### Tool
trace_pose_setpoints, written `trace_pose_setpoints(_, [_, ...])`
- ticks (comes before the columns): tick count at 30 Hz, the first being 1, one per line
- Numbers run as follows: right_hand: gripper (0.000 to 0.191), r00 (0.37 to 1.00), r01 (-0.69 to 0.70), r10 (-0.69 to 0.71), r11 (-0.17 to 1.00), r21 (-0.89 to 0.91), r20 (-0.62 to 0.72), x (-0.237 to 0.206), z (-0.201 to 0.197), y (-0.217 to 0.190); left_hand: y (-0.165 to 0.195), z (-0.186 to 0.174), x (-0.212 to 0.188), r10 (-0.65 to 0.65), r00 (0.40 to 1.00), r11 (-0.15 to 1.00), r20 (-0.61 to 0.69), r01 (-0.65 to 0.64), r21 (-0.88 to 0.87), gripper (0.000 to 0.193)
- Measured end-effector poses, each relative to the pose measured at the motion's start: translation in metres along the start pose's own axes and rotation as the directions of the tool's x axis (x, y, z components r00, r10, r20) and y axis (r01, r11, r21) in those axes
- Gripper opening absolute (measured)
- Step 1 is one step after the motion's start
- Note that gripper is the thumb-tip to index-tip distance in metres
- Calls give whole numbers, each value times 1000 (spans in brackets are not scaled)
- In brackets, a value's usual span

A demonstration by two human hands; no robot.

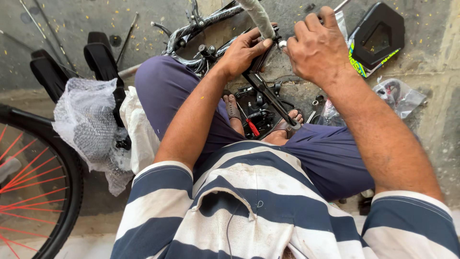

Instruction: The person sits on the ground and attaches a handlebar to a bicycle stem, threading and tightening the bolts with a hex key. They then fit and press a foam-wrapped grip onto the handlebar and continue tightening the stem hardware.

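The person sits on the concrete floor [431,124] with a black bicycle part [261,84], a long metal bracket or stem piece, held up between the knees. The left hand [244,50] is closed around its upper end, thumb laid over the top, steadying it just beside the foam-wrapped tube [258,17] of the bicycle frame [201,24]. The right hand [318,45] is curled shut over a small silvery fitting [282,44] at that same end; whether a tool sits inside the fist cannot be told. This looks like the stage of fastening or adjusting a fitting on the part. The next move probably calls for a firm hold from the left hand while the right turns in small, controlled motions. A wheel with red spokes [28,182], bubble wrap [91,120] and a black case [378,36] lie around.
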State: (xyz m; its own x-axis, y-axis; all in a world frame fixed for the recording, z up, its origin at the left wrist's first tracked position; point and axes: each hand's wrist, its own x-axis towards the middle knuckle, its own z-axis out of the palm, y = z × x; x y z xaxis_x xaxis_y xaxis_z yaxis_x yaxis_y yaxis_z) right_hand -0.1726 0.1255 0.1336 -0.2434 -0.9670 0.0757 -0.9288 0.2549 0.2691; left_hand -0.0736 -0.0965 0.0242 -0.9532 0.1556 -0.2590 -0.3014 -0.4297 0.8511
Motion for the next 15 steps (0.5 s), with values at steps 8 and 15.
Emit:
trace_pose_setpoints(8, [27, 700, -215, 570, -407, 888, 431, 1, 73, -71, -8, -11, 2, 82, 997, 996, 15, -81, -39, 51])
trace_pose_setpoints(15, [28, 873, -406, 485, 683, 607, 38, -27, 71, -41, -6, -5, 4, 37, 999, 999, 0, -37, 29, 50])
